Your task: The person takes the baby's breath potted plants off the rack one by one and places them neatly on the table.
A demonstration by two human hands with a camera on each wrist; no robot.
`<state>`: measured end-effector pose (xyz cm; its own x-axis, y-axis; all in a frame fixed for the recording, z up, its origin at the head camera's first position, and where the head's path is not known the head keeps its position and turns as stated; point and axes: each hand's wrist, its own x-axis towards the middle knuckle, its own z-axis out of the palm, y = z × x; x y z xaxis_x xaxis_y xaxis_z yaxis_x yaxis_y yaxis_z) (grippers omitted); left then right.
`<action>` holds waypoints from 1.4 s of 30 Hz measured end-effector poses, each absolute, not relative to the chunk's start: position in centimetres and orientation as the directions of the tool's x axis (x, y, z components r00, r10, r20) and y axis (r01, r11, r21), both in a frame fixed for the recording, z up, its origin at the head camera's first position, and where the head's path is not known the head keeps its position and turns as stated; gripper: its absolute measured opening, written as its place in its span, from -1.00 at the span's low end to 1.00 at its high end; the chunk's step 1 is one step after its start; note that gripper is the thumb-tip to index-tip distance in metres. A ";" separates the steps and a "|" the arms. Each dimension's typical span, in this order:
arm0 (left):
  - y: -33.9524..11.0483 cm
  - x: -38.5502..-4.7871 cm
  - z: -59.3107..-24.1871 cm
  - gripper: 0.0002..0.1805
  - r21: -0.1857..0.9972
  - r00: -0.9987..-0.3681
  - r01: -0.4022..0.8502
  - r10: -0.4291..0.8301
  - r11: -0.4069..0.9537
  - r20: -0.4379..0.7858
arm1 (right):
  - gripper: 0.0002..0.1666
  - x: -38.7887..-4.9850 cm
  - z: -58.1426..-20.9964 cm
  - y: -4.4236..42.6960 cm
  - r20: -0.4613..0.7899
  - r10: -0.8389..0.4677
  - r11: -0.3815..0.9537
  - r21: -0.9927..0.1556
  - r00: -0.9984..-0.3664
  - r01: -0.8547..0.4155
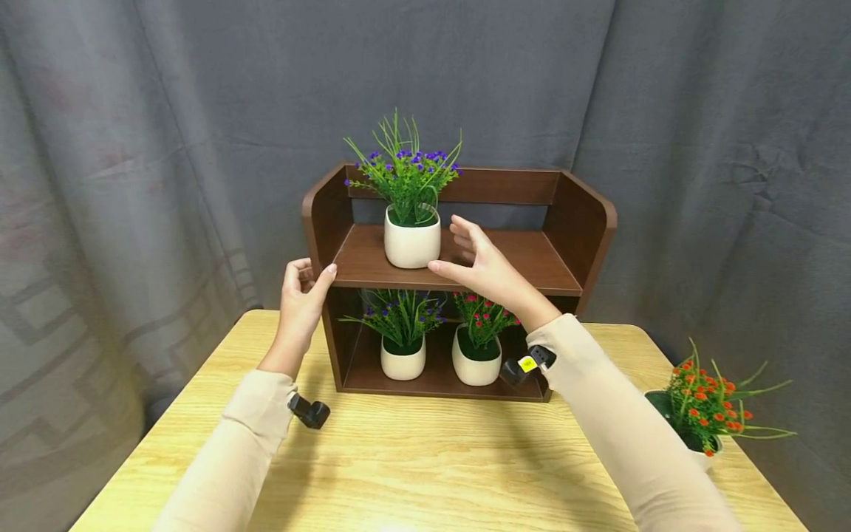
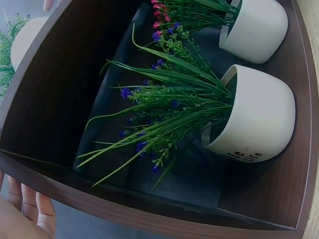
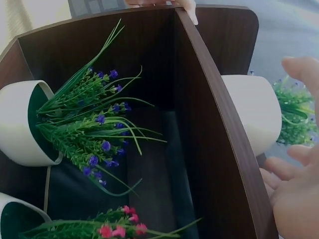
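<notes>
A white pot with purple flowers stands on the upper board of a brown two-tier shelf. My right hand is just right of that pot, its fingers spread and apart from the leaves; in the right wrist view a gap shows between the palm and the pot. My left hand grips the shelf's left side panel, thumb on the front edge of the upper board and fingers around the outside. On the lower tier sit a second purple-flowered pot and a red-flowered pot.
A pot of orange flowers stands on the right of the wooden table, partly behind my right sleeve. Grey curtains hang behind the shelf. A black wrist camera sits on my left cuff.
</notes>
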<state>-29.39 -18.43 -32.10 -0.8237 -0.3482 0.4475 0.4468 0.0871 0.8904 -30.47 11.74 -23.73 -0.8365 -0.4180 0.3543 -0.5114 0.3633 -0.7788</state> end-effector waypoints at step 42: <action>-18.2 -29.1 -31.9 -0.69 0.890 -0.823 0.450 -0.352 0.076 0.446 | 0.43 -35.4 -23.2 6.5 0.276 -0.303 0.280 -0.889 -0.912 -0.362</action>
